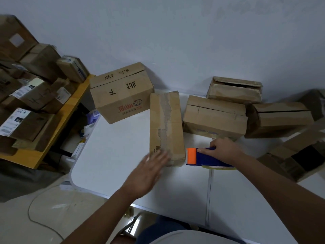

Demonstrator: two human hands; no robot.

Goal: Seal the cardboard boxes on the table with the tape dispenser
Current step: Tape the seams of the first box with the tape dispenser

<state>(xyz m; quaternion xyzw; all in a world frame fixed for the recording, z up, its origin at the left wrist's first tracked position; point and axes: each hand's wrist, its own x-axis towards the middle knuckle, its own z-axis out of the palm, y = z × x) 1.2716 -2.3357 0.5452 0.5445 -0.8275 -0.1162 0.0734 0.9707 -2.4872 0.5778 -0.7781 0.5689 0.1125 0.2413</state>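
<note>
1. White worktop [114,155], near edge: left hand [149,170], fingers straight, blurred, reaching the long box [166,127].
2. Right hand [223,149] grips the tape dispenser [202,158], resting just beside that box.
3. Step, judged: starting the seal; next, steady the box and lift the dispenser onto its seam.
4. Farther: more boxes [214,117], unsealed.

Pale wall [175,32] behind everything. Far left: wooden shelf [35,158] with an orange-yellow edge, loaded with stacked parcels [33,95], several bearing white printed labels; this part is blurred. Gap between shelf and tabletop's left edge: loose clutter [89,124], white and purple, cannot tell what. Floor [21,222] at lower left is light and scuffed; a thin cable [33,205] curves across it. Off the tabletop's right edge: open cartons [299,161] on the floor, one showing a dark inside.
</note>
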